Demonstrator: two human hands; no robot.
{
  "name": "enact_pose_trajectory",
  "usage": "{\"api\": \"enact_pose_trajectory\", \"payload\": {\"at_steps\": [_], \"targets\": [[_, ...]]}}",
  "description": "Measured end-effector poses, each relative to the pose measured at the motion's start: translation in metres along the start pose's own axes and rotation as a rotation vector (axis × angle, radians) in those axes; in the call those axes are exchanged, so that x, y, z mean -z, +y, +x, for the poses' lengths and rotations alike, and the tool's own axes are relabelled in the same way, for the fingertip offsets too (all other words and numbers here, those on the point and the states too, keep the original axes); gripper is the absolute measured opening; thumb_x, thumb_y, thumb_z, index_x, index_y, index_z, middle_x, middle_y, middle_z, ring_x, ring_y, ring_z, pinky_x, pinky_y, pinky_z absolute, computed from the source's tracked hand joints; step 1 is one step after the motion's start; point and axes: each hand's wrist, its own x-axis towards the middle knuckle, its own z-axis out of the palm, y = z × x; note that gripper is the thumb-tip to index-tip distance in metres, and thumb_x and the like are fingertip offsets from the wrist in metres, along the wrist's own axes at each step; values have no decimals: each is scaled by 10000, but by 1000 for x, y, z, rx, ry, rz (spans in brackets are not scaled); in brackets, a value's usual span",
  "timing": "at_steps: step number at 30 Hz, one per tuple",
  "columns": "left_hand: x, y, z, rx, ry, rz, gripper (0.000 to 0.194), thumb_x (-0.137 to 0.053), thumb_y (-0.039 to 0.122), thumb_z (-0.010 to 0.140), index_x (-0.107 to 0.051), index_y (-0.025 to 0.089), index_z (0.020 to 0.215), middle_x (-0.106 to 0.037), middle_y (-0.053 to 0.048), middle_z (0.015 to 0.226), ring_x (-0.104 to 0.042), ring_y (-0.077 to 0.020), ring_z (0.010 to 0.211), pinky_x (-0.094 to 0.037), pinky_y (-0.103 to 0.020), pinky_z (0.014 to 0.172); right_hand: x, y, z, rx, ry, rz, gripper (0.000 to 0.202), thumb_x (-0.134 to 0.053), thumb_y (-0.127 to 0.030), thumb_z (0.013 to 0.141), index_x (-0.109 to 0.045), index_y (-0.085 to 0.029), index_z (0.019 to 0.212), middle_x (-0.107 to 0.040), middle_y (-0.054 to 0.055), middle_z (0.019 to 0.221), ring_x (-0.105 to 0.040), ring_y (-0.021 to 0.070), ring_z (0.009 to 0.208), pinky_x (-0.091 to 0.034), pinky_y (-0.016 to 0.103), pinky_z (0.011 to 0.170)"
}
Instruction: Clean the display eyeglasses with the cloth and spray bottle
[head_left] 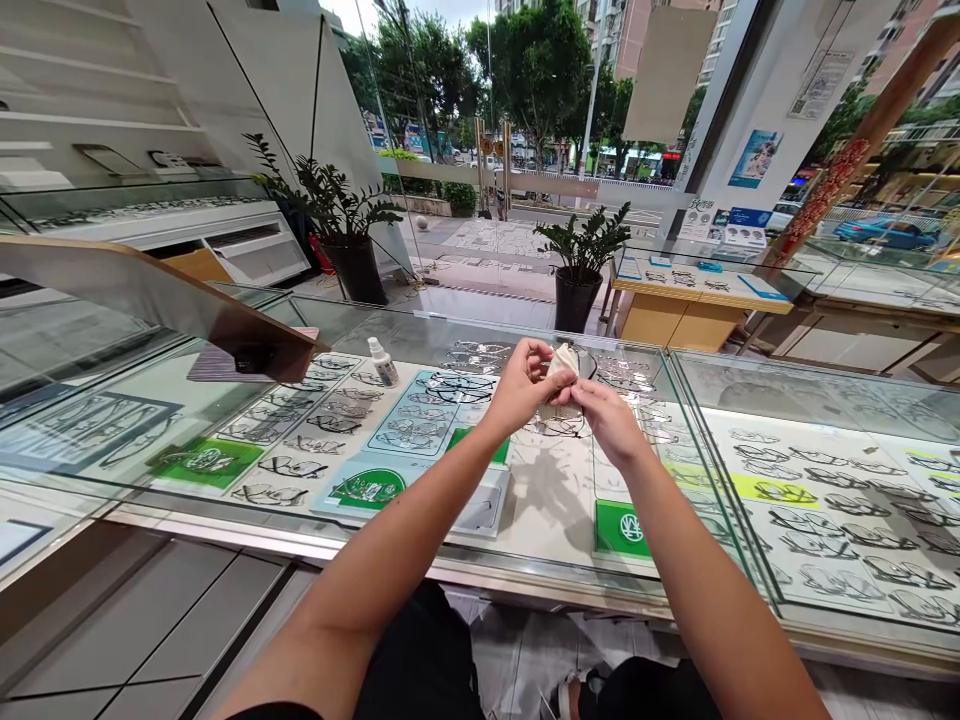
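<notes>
Above the glass counter, my left hand (526,378) is closed, its thumb and fingers pinching a folded cream cloth (564,361). Close on its right, my right hand (609,420) is also closed, with thumb and forefinger pinched at the lower edge of the cloth. A thin dark rim of a pair of eyeglasses (593,362) shows beside the cloth, just above my right fingertips. The cloth and fingers hide most of these glasses. Below my hands, more eyeglasses lie on display under the glass.
A white spray bottle (382,362) stands on the glass counter (547,560) to the left. A mirror-like brown-edged panel (225,325) leans over the counter's left side. Green display blocks (622,527) are inside the case. Two potted plants (576,290) stand beyond the counter.
</notes>
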Motion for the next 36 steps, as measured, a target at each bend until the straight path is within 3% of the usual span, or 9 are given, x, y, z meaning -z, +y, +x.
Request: {"api": "enact_pose_trajectory", "payload": {"at_steps": [3,7,10,14,22,30,36], "targets": [[-1,-1,0,36,-1,-67,647,-953,449,687,-502,210,1084,-642,-19,1004,-649,-116,807,-501,-234,719,-1,-1,-1,3,-11,-1,285,-695,-493,921,-758,-233,822,-744,43,918,-649,250,1035,-432,392,1065],[-1,2,0,110,-24,-104,649,-949,496,685,-512,207,1068,-644,16,870,-582,-87,589,-421,-227,564,-2,-3,-2,7,-28,1,302,-682,-502,936,-758,-230,831,-745,49,950,-647,248,1053,-431,388,1062],[0,5,-1,139,-165,-89,537,-854,591,783,-566,182,977,-621,27,693,-545,-102,555,-407,-247,573,-2,-4,-2,4,-51,8,313,-678,-512,940,-758,-226,840,-746,52,958,-656,247,1038,-438,387,1054],[1,4,-2,134,-283,-92,485,-783,611,853,-593,165,840,-615,12,665,-512,-92,580,-385,-242,590,-2,-5,-2,-24,-66,53,326,-715,-531,912,-751,-221,820,-740,57,927,-661,252,1022,-464,394,1030],[2,4,1,269,-306,-270,521,-935,511,704,-592,159,877,-610,27,591,-471,-73,498,-327,-231,530,-4,3,0,-55,-64,164,266,-749,-470,891,-806,-217,830,-762,65,907,-676,247,983,-477,419,1073],[-2,5,-2,154,-252,-190,487,-783,616,853,-573,177,827,-515,48,514,-378,-72,440,-230,-249,499,-5,4,-1,-44,-88,123,222,-747,-429,902,-826,-228,852,-794,59,935,-701,250,1037,-471,425,1123],[4,9,1,127,-323,-249,492,-707,631,915,-605,158,826,-530,21,575,-424,-95,517,-334,-256,553,-2,-4,-2,-49,-28,118,217,-775,-410,877,-846,-215,941,-828,73,977,-731,271,1035,-506,447,1081]]}}
